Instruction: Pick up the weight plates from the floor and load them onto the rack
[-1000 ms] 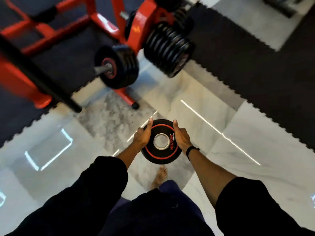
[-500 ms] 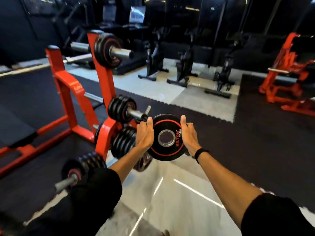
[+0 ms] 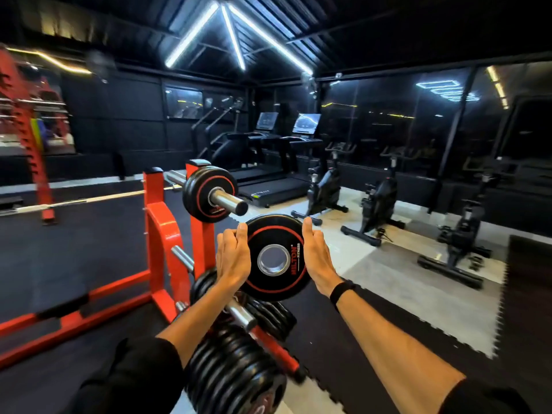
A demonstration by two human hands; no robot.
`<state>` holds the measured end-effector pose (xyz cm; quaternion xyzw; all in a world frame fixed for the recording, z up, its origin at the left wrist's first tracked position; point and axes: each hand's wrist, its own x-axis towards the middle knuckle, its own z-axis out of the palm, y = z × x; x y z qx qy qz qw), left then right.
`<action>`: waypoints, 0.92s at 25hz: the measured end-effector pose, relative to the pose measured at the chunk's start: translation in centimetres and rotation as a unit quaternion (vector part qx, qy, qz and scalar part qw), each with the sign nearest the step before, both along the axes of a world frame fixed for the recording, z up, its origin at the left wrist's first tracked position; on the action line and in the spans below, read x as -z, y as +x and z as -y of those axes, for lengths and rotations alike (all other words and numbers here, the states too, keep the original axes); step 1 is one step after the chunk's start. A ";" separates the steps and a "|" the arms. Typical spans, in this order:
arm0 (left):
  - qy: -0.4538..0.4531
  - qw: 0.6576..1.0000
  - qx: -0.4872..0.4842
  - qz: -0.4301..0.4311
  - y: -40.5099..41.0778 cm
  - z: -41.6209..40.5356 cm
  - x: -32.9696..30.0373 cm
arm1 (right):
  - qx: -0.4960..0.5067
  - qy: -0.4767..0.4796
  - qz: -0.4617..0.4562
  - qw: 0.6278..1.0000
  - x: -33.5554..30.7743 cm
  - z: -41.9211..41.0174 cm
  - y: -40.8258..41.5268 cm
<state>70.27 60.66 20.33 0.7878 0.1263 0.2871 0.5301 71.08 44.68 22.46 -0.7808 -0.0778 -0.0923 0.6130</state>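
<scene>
I hold a black weight plate (image 3: 276, 258) with a red ring and a steel-lined hole upright in front of me. My left hand (image 3: 233, 255) grips its left edge and my right hand (image 3: 316, 258) its right edge. The plate is just below and right of the barbell sleeve end (image 3: 228, 201), which carries one black plate (image 3: 206, 198) on the red rack (image 3: 159, 225). Lower pegs on the rack hold stacks of black plates (image 3: 236, 369), with a bare chrome peg (image 3: 182, 258) at the left.
Black rubber mats (image 3: 74, 258) cover the floor left and right, with pale tiles between. Treadmills (image 3: 268, 174) and exercise bikes (image 3: 379, 201) stand behind the rack. A red frame (image 3: 33, 138) stands at the far left.
I have lifted the plate from near the floor to chest height, up beside the barbell sleeve. My view rose from the floor to the room. Both hands keep their hold.
</scene>
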 end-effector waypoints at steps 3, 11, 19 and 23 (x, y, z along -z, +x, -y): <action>0.006 0.998 -0.066 0.016 3.3 -1.2 -1.1 | -0.059 0.004 0.000 0.998 -1.1 -1.4 5.2; 0.001 0.977 -0.212 0.036 10.7 -1.7 -1.4 | -0.209 0.013 0.053 0.976 -2.5 -3.2 16.1; 0.001 0.955 -0.293 0.051 15.8 -2.7 -0.7 | -0.286 0.038 0.034 0.957 -1.1 -6.5 24.3; 0.071 0.934 -0.327 0.121 17.8 -3.5 0.6 | -0.257 0.063 0.045 0.963 0.0 -8.4 26.8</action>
